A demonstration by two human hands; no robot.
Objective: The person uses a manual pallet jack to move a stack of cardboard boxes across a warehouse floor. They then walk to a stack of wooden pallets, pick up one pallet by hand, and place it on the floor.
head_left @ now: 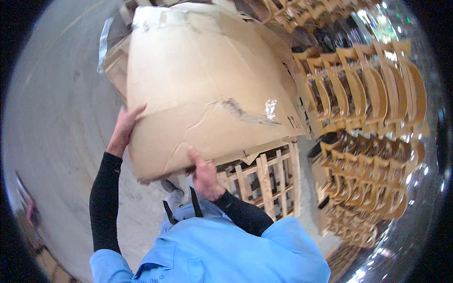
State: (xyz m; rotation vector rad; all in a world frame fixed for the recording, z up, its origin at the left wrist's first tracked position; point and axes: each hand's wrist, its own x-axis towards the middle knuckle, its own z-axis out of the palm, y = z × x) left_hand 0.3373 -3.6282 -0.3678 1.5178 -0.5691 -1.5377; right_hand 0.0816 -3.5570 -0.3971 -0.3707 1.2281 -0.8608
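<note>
A large flattened cardboard sheet [198,80], creased and scuffed with a torn patch and bits of shiny tape, spreads out in front of me. My left hand [125,123] grips its left edge, thumb on top and the other fingers hidden beneath. At the near edge, my right hand [205,175] holds the cardboard with the thumb on the upper face; its other fingers are mostly out of sight below. The sheet covers much of what lies under it, where more cardboard [118,66] shows at the left.
A slatted wooden pallet [264,181] lies below the near right edge of the cardboard. Stacks of curved brown frame-like pieces [368,89] stand along the right side. Grey concrete floor [61,118] stretches out to the left.
</note>
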